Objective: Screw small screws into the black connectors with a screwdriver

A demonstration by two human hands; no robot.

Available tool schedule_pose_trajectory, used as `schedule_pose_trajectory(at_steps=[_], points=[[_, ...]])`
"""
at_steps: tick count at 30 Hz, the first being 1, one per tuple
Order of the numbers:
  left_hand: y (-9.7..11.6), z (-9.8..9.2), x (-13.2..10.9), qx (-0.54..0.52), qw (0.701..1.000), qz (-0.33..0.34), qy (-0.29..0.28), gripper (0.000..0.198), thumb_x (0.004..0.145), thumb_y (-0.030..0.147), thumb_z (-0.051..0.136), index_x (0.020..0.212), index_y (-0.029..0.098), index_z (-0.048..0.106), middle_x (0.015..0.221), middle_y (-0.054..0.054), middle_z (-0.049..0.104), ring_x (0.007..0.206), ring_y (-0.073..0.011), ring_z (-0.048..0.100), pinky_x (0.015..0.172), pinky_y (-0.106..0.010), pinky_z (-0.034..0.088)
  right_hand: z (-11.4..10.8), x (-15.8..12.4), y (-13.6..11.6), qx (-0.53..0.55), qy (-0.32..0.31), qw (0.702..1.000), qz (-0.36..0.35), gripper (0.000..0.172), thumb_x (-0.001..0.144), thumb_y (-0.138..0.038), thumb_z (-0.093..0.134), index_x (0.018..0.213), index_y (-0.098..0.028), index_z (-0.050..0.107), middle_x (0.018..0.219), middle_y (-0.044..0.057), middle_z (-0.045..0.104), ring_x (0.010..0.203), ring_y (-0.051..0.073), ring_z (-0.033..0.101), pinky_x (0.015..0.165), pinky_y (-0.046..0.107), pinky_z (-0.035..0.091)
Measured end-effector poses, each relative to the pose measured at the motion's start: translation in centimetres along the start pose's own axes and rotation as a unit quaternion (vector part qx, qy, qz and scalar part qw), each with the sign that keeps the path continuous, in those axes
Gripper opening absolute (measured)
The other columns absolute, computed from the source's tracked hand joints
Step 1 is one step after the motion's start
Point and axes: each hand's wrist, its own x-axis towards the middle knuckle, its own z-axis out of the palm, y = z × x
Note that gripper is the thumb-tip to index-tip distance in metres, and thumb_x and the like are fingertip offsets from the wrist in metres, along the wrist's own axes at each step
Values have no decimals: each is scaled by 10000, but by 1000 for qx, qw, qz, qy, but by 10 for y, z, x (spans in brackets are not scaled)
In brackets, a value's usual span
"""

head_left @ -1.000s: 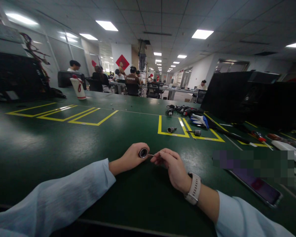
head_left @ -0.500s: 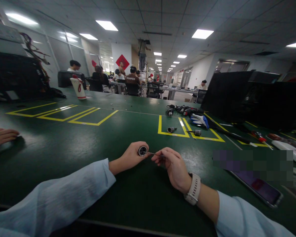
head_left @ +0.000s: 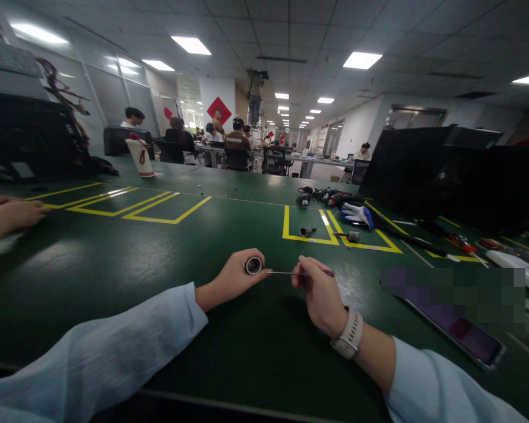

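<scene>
Above the green table, my left hand (head_left: 235, 276) is wrapped round a small round metal part (head_left: 253, 265), its open end facing me. My right hand (head_left: 320, 294) pinches a thin tool (head_left: 282, 272) with a dark handle. The tool's thin shaft points left, its tip close to my left fingertips, beside the metal part rather than inside it. Whether the tip touches my left thumb, I cannot tell. Two similar metal parts lie farther off, one (head_left: 307, 232) in a yellow-taped box and another (head_left: 352, 237) to its right.
On the green table (head_left: 158, 252) a phone (head_left: 462, 335) lies at the right, with gloves (head_left: 357, 215), cables and a red-handled screwdriver (head_left: 464, 242) beyond. A white cup (head_left: 140, 155) stands far left. Another person's hand (head_left: 13, 217) rests at the left edge.
My right hand has moved right, drawing the tool's tip out of the metal part. My left hand has barely moved. The other person's hand at the left has shifted farther away and right.
</scene>
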Motion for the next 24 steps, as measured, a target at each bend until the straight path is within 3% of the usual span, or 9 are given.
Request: schedule_pose_trajectory(at_steps=[6, 11, 14, 17, 24], points=[[0, -2, 7, 38, 999, -29, -8, 266, 774, 406, 556, 879, 163, 530, 852, -41, 573, 755, -176, 538, 650, -300, 447, -16, 25, 6, 16, 95, 995, 2, 177, 707, -330, 608, 583, -211, 563, 519, -25, 531, 503, 137, 487, 489, 276, 355], [-18, 4, 25, 149, 988, 10, -35, 247, 781, 392, 556, 890, 173, 520, 900, -45, 560, 866, -219, 511, 839, -421, 365, -33, 60, 13, -92, 175, 978, -69, 167, 682, -373, 601, 648, -214, 561, 613, -5, 581, 544, 152, 519, 508, 293, 390], [-25, 11, 40, 186, 981, 26, -43, 232, 796, 392, 538, 909, 191, 517, 930, -41, 552, 934, -236, 489, 874, -444, 323, -44, 84, 14, -158, 166, 967, -107, 208, 676, -418, 610, 722, -215, 600, 702, 4, 595, 651, 168, 521, 559, 288, 386], [-25, 22, 58, 202, 976, 32, -75, 231, 801, 388, 537, 932, 199, 520, 967, -50, 549, 966, -250, 478, 847, -424, 343, -57, 108, 15, -239, 158, 948, -141, 225, 664, -440, 615, 678, -217, 592, 695, -5, 573, 690, 173, 491, 629, 293, 361], [-32, 53, 107, 220, 971, 55, -76, 256, 794, 353, 562, 999, 201, 535, 1019, -92, 542, 988, -297, 469, 810, -433, 378, -69, 153, 31, -402, 119, 897, -137, 294, 542, -277, 708, 789, -231, 556, 749, -17, 550, 752, 186, 480, 719, 316, 356]])
